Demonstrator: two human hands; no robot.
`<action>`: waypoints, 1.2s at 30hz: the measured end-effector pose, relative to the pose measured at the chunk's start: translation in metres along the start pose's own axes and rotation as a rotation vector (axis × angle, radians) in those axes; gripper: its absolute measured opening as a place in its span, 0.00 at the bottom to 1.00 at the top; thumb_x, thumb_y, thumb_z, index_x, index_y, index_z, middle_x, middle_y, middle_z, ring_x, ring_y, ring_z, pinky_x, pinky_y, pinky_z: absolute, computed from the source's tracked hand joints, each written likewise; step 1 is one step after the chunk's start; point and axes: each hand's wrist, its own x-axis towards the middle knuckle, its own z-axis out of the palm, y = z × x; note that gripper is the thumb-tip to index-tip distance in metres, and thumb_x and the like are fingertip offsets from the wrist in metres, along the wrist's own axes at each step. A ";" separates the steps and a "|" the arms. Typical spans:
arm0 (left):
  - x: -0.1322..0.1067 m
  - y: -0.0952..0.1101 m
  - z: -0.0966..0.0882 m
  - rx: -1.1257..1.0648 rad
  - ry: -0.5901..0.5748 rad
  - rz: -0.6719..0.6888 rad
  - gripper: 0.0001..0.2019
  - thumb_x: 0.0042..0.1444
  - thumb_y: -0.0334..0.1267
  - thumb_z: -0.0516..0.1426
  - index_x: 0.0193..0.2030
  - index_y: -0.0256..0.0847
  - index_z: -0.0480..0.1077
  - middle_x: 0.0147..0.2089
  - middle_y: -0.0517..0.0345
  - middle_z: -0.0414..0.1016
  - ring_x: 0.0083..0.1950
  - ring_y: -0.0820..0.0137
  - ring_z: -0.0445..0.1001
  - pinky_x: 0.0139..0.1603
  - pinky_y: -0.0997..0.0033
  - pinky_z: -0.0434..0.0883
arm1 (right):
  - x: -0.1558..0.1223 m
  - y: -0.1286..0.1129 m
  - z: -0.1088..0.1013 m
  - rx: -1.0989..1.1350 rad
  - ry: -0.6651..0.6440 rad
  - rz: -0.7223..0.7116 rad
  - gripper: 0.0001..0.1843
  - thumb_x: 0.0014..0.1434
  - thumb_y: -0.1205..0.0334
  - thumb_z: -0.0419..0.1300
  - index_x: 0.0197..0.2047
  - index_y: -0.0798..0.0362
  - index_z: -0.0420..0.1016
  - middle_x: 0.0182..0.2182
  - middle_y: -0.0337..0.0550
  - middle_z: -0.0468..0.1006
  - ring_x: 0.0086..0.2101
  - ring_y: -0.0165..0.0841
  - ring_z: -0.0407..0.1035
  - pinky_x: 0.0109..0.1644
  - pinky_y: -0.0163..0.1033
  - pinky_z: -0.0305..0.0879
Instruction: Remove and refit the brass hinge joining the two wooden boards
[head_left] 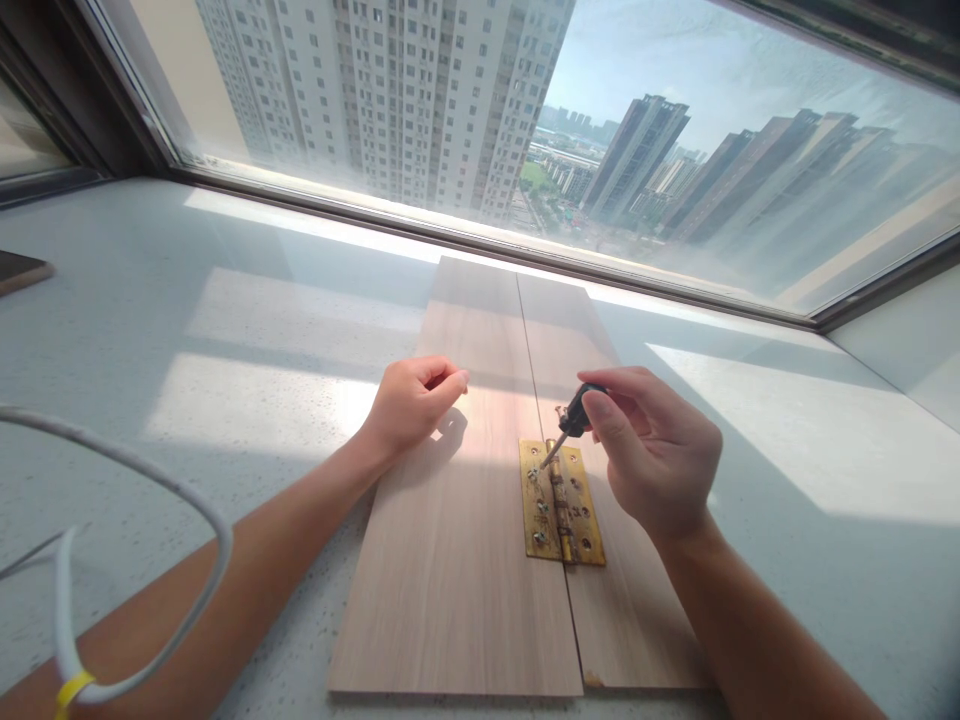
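Note:
Two light wood boards, a left board (457,560) and a right board (637,610), lie side by side with a narrow seam between them. A brass hinge (534,550) spans that seam, with screws in several of its holes. My right hand (660,455) grips a screwdriver (576,412) by its black handle, tilted so the tip meets the hinge's left leaf near an upper screw. Over the left board, my left hand (420,405) is curled with thumb and fingers pressed together; what it holds, if anything, is too small to make out.
The boards rest on a pale speckled windowsill (247,330) in front of a large window (480,120). A white cable (172,485) with a yellow tie loops at the lower left. Some dark flat object (22,270) lies at the far left.

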 end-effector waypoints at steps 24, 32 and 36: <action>-0.001 0.000 -0.001 0.015 0.000 -0.009 0.12 0.54 0.40 0.55 0.24 0.37 0.71 0.16 0.67 0.59 0.18 0.79 0.60 0.19 0.77 0.59 | 0.002 -0.004 -0.004 -0.120 -0.097 -0.175 0.06 0.51 0.66 0.66 0.32 0.51 0.72 0.24 0.36 0.74 0.24 0.28 0.67 0.27 0.37 0.66; 0.000 0.000 -0.001 0.020 0.002 -0.007 0.12 0.54 0.40 0.55 0.23 0.37 0.71 0.16 0.67 0.59 0.18 0.79 0.59 0.19 0.78 0.59 | -0.004 -0.018 0.001 -0.014 -0.056 -0.004 0.06 0.56 0.62 0.63 0.28 0.50 0.77 0.25 0.38 0.77 0.29 0.30 0.70 0.31 0.37 0.65; 0.000 0.000 0.000 0.013 0.003 -0.004 0.12 0.54 0.40 0.55 0.23 0.37 0.71 0.16 0.67 0.59 0.18 0.80 0.58 0.18 0.78 0.58 | -0.013 -0.022 0.016 0.240 0.001 0.349 0.11 0.61 0.55 0.57 0.35 0.50 0.79 0.27 0.40 0.76 0.31 0.32 0.70 0.35 0.39 0.65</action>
